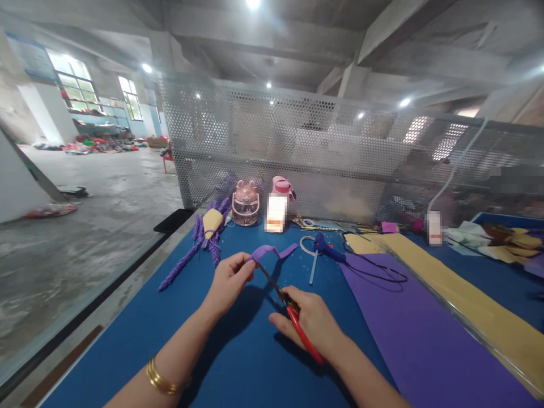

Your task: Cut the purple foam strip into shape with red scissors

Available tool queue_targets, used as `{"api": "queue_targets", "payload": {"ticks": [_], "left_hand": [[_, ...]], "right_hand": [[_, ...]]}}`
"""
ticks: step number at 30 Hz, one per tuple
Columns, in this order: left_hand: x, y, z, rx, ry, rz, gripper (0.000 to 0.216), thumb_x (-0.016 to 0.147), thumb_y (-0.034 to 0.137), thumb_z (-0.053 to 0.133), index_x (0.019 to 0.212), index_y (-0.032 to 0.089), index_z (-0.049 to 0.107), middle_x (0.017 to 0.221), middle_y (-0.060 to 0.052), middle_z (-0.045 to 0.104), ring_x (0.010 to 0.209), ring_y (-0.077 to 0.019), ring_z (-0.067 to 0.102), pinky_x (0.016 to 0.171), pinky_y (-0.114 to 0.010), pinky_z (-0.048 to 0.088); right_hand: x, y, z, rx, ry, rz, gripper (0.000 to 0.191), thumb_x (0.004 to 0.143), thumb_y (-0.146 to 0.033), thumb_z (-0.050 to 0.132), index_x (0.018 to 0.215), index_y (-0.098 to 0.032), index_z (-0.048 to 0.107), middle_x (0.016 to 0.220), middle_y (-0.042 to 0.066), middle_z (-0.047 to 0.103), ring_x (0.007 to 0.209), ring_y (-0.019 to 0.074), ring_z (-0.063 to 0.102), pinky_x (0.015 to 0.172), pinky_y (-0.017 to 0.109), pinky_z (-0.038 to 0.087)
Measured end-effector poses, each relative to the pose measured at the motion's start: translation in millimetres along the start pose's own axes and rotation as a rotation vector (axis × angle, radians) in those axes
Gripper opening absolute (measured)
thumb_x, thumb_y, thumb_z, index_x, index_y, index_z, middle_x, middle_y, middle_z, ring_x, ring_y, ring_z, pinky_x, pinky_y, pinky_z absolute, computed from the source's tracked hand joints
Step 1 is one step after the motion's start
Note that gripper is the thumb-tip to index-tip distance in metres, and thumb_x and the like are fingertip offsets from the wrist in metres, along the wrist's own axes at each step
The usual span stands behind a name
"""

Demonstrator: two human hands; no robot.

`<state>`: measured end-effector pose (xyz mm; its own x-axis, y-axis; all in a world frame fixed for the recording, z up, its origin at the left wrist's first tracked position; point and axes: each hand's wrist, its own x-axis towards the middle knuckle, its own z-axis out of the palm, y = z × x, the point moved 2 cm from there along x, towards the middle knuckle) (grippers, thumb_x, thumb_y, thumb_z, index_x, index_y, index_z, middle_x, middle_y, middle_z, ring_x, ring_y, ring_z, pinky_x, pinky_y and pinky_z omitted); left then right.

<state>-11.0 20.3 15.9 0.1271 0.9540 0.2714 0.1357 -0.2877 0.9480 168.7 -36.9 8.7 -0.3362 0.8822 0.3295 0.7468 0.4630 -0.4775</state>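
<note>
My left hand pinches one end of a narrow purple strip, which curls away to the right above the blue table. In my right hand is a pair of scissors with red handles. Their dark blades point up and left and reach the strip close to my left fingertips. Whether the blades are parted I cannot tell. Beyond my left hand lie purple braided flower stems with a pale yellow wrapped piece. A blue glue gun with a glue stick lies past my right hand.
A large purple sheet and a yellow sheet cover the table's right side, with a clear strip along them. A pink bear-eared cup and a pink-lidded bottle stand at the back before a perforated metal screen.
</note>
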Motion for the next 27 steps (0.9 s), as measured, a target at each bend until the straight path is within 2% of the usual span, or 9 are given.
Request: {"api": "queue_targets", "payload": {"ticks": [8, 13, 24, 27], "left_hand": [[-4.5, 2.6, 4.3, 0.088, -0.043, 0.045, 0.03, 0.082, 0.039, 0.049, 0.062, 0.016, 0.049, 0.053, 0.004, 0.045, 0.048, -0.0078, 0.034, 0.046, -0.019, 0.026], [-5.4, 6.8, 3.2, 0.102, -0.012, 0.068, 0.028, 0.08, 0.038, 0.05, 0.061, 0.017, 0.05, 0.053, 0.004, 0.045, 0.049, -0.0091, 0.036, 0.048, -0.02, 0.028], [-6.1, 10.8, 3.3, 0.154, 0.044, 0.081, 0.028, 0.076, 0.034, 0.053, 0.054, 0.017, 0.05, 0.05, 0.004, 0.044, 0.048, -0.009, 0.035, 0.048, -0.021, 0.028], [-6.1, 10.1, 3.9, 0.157, 0.044, 0.085, 0.027, 0.076, 0.032, 0.052, 0.054, 0.017, 0.049, 0.05, 0.004, 0.044, 0.049, -0.0092, 0.037, 0.049, -0.021, 0.029]], "right_hand": [[-0.9, 0.9, 5.6, -0.17, 0.03, 0.01, 0.02, 0.078, -0.04, 0.058, 0.077, -0.02, 0.054, 0.06, -0.002, 0.052, 0.051, 0.0126, 0.047, 0.05, 0.021, 0.027], [-0.7, 1.6, 6.4, -0.159, 0.058, 0.008, 0.022, 0.082, -0.042, 0.055, 0.075, -0.021, 0.055, 0.06, -0.002, 0.055, 0.053, 0.0128, 0.051, 0.051, 0.021, 0.028], [-2.5, -0.9, 7.8, -0.148, 0.056, 0.013, 0.025, 0.074, -0.043, 0.061, 0.084, -0.021, 0.055, 0.062, -0.003, 0.058, 0.054, 0.013, 0.054, 0.051, 0.021, 0.027], [-2.5, -1.3, 9.3, -0.195, 0.057, 0.018, 0.026, 0.074, -0.045, 0.06, 0.079, -0.02, 0.055, 0.06, -0.003, 0.058, 0.055, 0.0138, 0.056, 0.051, 0.022, 0.026]]}}
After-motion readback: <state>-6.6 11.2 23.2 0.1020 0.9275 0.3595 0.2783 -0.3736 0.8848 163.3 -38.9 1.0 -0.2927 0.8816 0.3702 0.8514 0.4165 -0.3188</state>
